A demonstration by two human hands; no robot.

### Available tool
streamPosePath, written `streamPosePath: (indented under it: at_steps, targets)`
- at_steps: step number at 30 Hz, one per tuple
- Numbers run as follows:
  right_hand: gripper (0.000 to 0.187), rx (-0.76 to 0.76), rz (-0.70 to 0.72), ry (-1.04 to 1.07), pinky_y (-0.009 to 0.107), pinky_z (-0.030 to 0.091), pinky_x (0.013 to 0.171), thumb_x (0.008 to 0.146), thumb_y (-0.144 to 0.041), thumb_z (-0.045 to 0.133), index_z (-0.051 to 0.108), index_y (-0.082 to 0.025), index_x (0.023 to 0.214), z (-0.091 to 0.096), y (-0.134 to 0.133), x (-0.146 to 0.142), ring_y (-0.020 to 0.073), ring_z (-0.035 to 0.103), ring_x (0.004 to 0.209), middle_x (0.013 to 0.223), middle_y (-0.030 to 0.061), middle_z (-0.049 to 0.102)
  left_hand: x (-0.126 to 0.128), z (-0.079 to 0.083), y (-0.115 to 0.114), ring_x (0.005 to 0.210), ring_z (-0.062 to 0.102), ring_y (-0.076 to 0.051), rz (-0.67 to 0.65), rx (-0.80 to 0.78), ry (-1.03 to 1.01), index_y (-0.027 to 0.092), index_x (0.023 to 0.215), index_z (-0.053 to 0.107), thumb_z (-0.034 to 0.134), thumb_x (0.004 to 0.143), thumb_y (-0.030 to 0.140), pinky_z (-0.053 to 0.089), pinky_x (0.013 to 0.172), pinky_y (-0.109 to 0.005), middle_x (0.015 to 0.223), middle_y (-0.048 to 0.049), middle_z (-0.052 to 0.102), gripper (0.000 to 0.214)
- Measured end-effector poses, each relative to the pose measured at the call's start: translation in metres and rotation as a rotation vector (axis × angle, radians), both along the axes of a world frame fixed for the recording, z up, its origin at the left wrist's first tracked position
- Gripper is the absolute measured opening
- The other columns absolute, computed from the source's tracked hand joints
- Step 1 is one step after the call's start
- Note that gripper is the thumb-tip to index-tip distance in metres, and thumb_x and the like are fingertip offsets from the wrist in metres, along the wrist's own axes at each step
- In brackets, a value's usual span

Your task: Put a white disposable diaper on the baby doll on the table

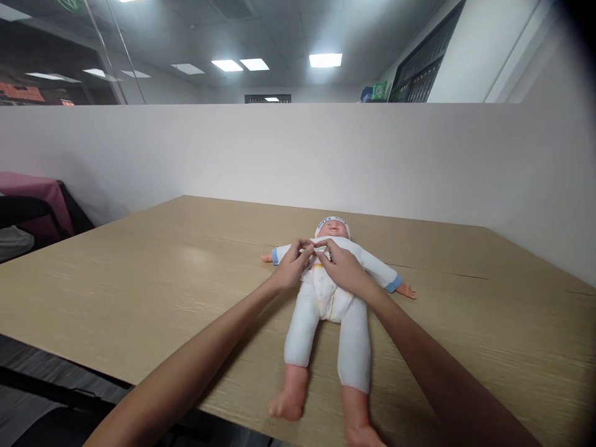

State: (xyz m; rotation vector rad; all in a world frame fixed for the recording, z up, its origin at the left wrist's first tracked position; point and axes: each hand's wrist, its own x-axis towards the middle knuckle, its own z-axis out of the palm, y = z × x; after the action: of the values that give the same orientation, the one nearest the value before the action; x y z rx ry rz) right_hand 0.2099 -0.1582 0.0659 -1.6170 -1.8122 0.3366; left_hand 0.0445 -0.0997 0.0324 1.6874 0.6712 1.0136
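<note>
In the head view, the left grip (294,264) and right grip (343,266) are curled narrow, fingertips together over the chest of the doll (302,320); whether they pinch anything, I cannot tell. The doll lies face-up on the surface (153,292) beneath them, head beyond, diaper (328,295) and legs nearer.

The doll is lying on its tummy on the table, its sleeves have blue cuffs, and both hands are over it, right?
Not its tummy: in the head view, the doll lies on its back on the table. The rest is right: blue cuffs, left hand and right hand over it.
</note>
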Motion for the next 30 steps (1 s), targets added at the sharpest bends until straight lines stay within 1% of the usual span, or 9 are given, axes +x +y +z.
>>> streamPosePath:
  at_steps: [2,5,12,16,19,22,26,28,30]
  targets:
    - [0.028,-0.016,0.008,0.043,0.029,0.041,0.072,0.099,-0.032,0.048,0.060,-0.025,0.124,0.001,0.000,0.002,0.0185,0.062,0.078,0.088,-0.0003,0.068,-0.003,-0.007,0.002,0.083,0.057,-0.017,0.029,-0.036,0.011,0.022,0.118,0.054,0.061,0.094,0.060,0.046,0.072,-0.029,0.094,-0.0017,0.059,0.045]
    - [0.031,-0.027,0.028,0.096,0.029,0.040,0.070,0.095,-0.030,0.050,0.059,-0.025,0.125,0.001,0.000,0.007,0.0163,0.058,0.072,0.085,-0.0032,0.063,-0.004,-0.015,0.005,0.093,0.059,-0.019,0.009,-0.005,0.041,0.020,0.113,0.056,0.065,0.091,0.060,0.047,0.079,-0.030,0.103,-0.0043,0.061,0.047]
    - [0.033,0.012,0.056,0.182,0.026,0.039,0.065,0.083,-0.025,0.057,0.059,-0.022,0.116,-0.005,0.006,0.017,0.0145,0.049,0.067,0.072,-0.0076,0.045,-0.001,-0.019,0.005,0.087,0.059,-0.018,0.037,-0.042,0.038,0.020,0.101,0.057,0.068,0.085,0.063,0.046,0.077,-0.029,0.094,-0.0022,0.062,0.047]
    - [0.018,0.138,0.012,0.130,0.027,0.038,0.066,0.085,-0.021,0.055,0.058,-0.023,0.102,0.004,0.002,0.015,0.0144,0.045,0.065,0.071,-0.0069,0.040,-0.005,-0.005,-0.002,0.089,0.059,-0.018,0.176,0.084,0.108,0.021,0.107,0.059,0.069,0.088,0.051,0.047,0.078,-0.030,0.106,-0.0047,0.066,0.037]
    - [0.007,0.281,-0.011,0.087,0.029,0.040,0.066,0.087,-0.017,0.053,0.051,-0.024,0.085,0.018,-0.027,0.005,0.0148,0.048,0.068,0.078,-0.0030,0.050,-0.016,0.020,-0.023,0.087,0.058,-0.017,0.321,0.290,0.142,0.022,0.103,0.061,0.064,0.094,0.043,0.045,0.080,-0.029,0.112,-0.0035,0.068,0.022]
    - [0.016,0.243,0.049,0.090,0.029,0.045,0.069,0.092,-0.024,0.059,0.046,-0.025,0.082,0.025,-0.080,-0.009,0.0162,0.055,0.073,0.084,-0.0012,0.056,-0.033,0.042,-0.059,0.082,0.057,-0.017,0.172,0.440,0.186,0.022,0.094,0.063,0.049,0.104,0.042,0.043,0.080,-0.031,0.092,-0.0018,0.068,0.026]
    - [0.007,-0.120,0.241,0.091,0.029,0.050,0.071,0.093,-0.029,0.061,0.054,-0.027,0.093,0.005,-0.142,-0.011,0.0166,0.063,0.077,0.091,-0.0012,0.068,-0.057,0.039,-0.099,0.088,0.057,-0.020,-0.210,0.607,0.516,0.023,0.088,0.067,0.045,0.107,0.038,0.039,0.085,-0.035,0.082,-0.0016,0.067,0.033]
    - [0.005,-0.186,0.182,0.015,0.030,0.049,0.068,0.093,-0.029,0.061,0.058,-0.027,0.096,-0.011,-0.153,-0.002,0.0173,0.064,0.074,0.087,-0.0014,0.069,-0.063,0.028,-0.104,0.086,0.057,-0.021,-0.237,0.596,0.614,0.024,0.088,0.069,0.046,0.106,0.039,0.037,0.086,-0.036,0.081,-0.0011,0.069,0.032]
    - [0.005,-0.158,0.062,-0.075,0.031,0.045,0.064,0.094,-0.030,0.058,0.061,-0.026,0.095,-0.023,-0.150,0.010,0.0176,0.063,0.068,0.079,-0.0020,0.068,-0.065,0.018,-0.101,0.085,0.056,-0.021,-0.171,0.522,0.629,0.024,0.091,0.069,0.049,0.105,0.041,0.037,0.084,-0.036,0.082,-0.0015,0.069,0.030]
